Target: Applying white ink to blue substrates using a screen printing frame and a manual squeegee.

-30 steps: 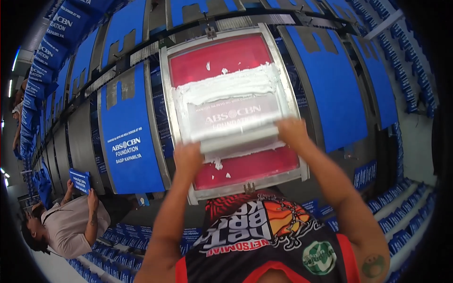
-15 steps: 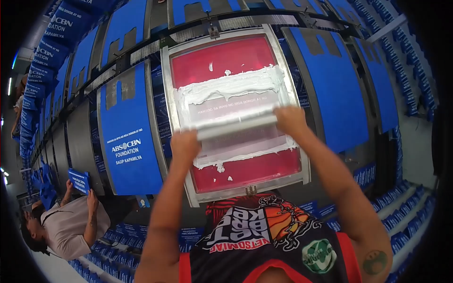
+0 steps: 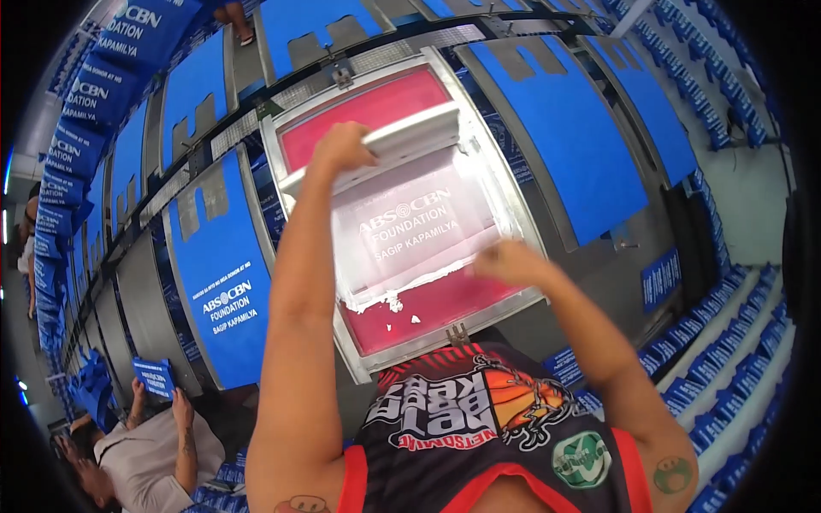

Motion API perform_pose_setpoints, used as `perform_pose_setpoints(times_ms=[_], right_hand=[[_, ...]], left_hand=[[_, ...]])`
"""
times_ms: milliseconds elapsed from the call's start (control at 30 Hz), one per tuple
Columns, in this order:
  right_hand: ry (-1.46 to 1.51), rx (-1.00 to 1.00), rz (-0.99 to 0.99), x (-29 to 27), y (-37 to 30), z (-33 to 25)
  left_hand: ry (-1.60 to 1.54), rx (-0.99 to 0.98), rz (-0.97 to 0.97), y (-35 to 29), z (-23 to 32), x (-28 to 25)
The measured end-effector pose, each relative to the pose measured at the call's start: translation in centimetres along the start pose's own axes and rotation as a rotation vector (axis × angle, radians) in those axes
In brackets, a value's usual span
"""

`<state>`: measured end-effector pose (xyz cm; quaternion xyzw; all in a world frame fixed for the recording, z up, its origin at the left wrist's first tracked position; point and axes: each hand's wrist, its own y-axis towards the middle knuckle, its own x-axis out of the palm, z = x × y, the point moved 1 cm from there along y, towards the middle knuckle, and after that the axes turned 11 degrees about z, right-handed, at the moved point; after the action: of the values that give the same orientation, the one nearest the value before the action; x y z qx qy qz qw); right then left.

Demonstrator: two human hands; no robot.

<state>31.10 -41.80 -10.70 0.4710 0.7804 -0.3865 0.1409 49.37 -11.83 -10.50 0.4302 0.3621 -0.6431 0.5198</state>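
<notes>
Left fingers [image 3: 364, 156] grip white squeegee [image 3: 419, 137]; right fingers [image 3: 489, 263] blurred over red screen [image 3: 436, 312].

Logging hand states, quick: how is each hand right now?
Left hand: closed, holding the squeegee.
Right hand: off the squeegee, blurred; open or closed cannot be told.

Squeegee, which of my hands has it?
Your left hand, gripping the squeegee over the screen-printing frame; your right hand is off it, nearer you.

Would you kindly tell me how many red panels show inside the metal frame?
2: the far red panel, beyond the squeegee in the left hand, and the near red panel, partly covered by the right hand. More red could be hidden under the squeegee.
</notes>
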Motion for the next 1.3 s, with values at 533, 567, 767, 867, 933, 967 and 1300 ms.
perform_pose_setpoints(times_ms=[533, 567, 767, 867, 933, 967, 1300], right_hand=[[0.612, 0.198, -0.005, 9.8, -13.0, 3.9], [0.603, 0.196, -0.012, 9.2, -13.3, 3.3], [0.441, 0.166, 0.056, 12.0, -11.8, 5.8], [0.424, 0.151, 0.068, 13.5, -10.8, 7.4], [0.432, 0.152, 0.049, 14.1, -10.7, 8.3], [0.47, 0.144, 0.044, 14.4, -10.4, 8.7], [0.495, 0.118, 0.039, 14.3, -10.3, 9.7]], left_hand=[[0.204, -0.037, 0.047, 1.0, 4.4, -0.9], [0.211, -0.022, 0.022, 1.2, 4.4, -1.2], [0.278, -0.018, 0.165, -2.1, 4.3, 2.1], [0.294, -0.047, 0.14, -5.1, 5.7, 3.2], [0.303, -0.02, 0.137, -8.2, 7.0, 4.5], [0.304, 0.001, 0.163, -10.2, 7.8, 5.4], [0.16, -0.099, 0.022, -20.2, 15.5, 5.2]])
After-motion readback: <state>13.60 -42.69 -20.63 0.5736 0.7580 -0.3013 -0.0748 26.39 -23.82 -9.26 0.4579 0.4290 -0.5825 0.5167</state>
